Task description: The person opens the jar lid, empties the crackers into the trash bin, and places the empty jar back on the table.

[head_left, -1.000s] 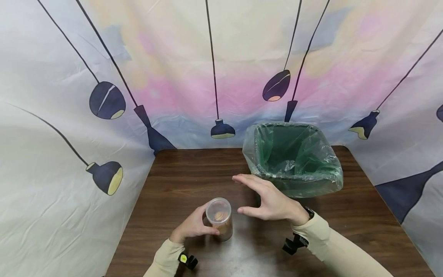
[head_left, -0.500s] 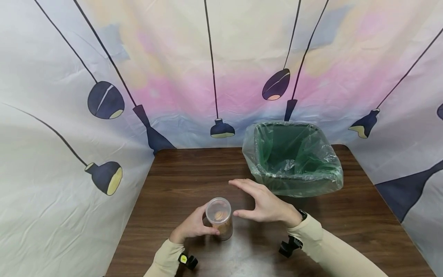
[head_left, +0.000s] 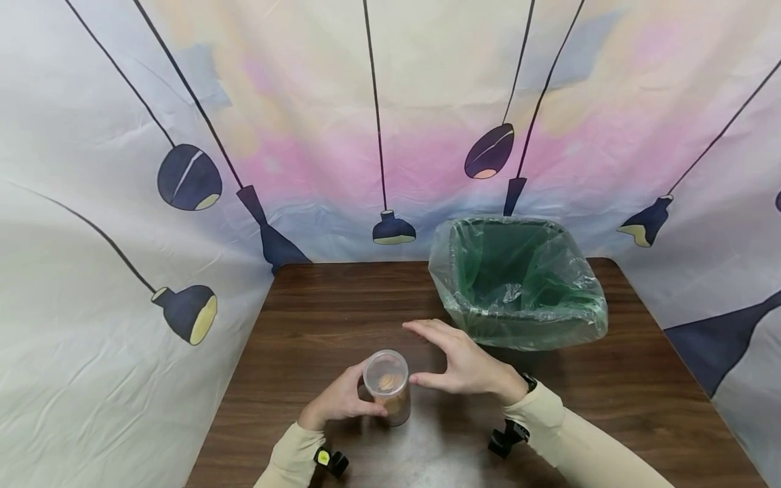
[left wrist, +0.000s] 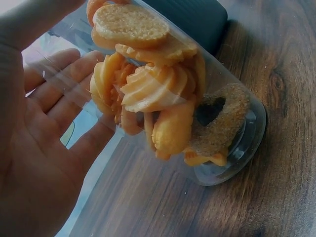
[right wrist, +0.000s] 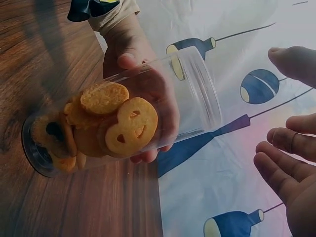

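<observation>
A clear plastic jar (head_left: 396, 407) of cookies stands upright on the wooden table, gripped from its left side by my left hand (head_left: 342, 396). Its translucent lid (right wrist: 205, 91) sits on top. Through the wall show a smiley-face cookie (right wrist: 132, 129), a swirled cookie (left wrist: 158, 88) and a sugared ring cookie (left wrist: 222, 118); they fill roughly the lower part. My right hand (head_left: 466, 362) is just right of the jar at lid height, thumb and fingers spread apart, holding nothing. In the right wrist view a gap shows between its fingertips and the lid.
A green bin (head_left: 518, 329) lined with a clear plastic bag (head_left: 582, 305) stands at the back right of the brown wooden table (head_left: 342, 298), behind my right hand. A fabric backdrop (head_left: 317, 156) printed with hanging lamps encloses the table's back and sides.
My right hand has moved left and slightly nearer me, coming closer to the jar, with fingers still spread. The left hand and the jar have stayed in place.
</observation>
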A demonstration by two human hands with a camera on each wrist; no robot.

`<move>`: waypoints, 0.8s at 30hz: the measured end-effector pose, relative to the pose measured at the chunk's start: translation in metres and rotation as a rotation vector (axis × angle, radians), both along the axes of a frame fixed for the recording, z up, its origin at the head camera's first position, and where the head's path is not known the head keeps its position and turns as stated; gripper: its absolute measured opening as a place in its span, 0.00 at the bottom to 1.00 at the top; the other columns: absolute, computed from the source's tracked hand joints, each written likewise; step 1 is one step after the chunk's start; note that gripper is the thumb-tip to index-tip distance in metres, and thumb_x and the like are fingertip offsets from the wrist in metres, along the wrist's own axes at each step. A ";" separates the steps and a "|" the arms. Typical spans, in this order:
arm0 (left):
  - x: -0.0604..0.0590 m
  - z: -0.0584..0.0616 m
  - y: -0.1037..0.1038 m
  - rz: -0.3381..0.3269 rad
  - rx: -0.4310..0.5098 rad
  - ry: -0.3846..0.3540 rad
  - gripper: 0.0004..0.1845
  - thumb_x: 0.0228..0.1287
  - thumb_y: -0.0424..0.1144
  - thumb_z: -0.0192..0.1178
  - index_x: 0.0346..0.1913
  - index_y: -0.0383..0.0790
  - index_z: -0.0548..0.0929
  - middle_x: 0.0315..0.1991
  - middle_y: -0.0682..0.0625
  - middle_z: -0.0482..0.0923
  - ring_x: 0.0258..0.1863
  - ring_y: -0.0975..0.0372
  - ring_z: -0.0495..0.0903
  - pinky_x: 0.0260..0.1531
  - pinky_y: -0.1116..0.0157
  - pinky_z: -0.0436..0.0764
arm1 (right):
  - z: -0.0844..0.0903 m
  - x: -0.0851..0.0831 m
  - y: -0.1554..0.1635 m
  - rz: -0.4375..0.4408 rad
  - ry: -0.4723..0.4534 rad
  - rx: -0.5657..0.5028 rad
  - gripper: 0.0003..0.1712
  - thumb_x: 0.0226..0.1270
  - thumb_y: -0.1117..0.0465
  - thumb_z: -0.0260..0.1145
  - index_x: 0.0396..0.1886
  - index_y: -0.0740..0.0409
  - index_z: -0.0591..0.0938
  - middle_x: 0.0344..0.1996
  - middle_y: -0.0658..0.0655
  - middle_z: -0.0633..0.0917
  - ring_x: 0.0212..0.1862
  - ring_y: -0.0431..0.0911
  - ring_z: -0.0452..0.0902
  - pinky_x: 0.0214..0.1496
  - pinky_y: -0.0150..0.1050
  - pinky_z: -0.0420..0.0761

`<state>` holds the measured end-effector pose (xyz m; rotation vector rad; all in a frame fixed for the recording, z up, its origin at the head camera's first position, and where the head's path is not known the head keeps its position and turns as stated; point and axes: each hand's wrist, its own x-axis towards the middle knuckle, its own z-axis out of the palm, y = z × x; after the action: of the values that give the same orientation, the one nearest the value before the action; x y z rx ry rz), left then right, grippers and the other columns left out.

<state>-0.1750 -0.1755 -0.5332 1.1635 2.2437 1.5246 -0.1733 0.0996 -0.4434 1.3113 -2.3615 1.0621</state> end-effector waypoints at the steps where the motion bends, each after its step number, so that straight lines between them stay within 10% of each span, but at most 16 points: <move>1: -0.001 -0.003 -0.001 0.005 -0.004 0.004 0.44 0.47 0.33 0.77 0.68 0.39 0.66 0.61 0.44 0.75 0.60 0.59 0.75 0.61 0.62 0.73 | -0.001 0.000 0.000 -0.001 -0.006 -0.001 0.43 0.58 0.45 0.72 0.70 0.56 0.68 0.59 0.57 0.78 0.55 0.43 0.75 0.54 0.41 0.79; 24: -0.006 -0.021 -0.003 -0.009 0.019 -0.071 0.44 0.48 0.38 0.77 0.69 0.47 0.66 0.63 0.50 0.74 0.62 0.59 0.73 0.63 0.62 0.71 | -0.010 -0.003 -0.001 -0.011 -0.011 -0.001 0.43 0.57 0.46 0.73 0.69 0.56 0.69 0.58 0.55 0.78 0.56 0.44 0.75 0.55 0.40 0.79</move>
<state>-0.1812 -0.1782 -0.5543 1.1045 2.1801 1.5623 -0.1759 0.0983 -0.4532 1.2942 -2.3726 1.0702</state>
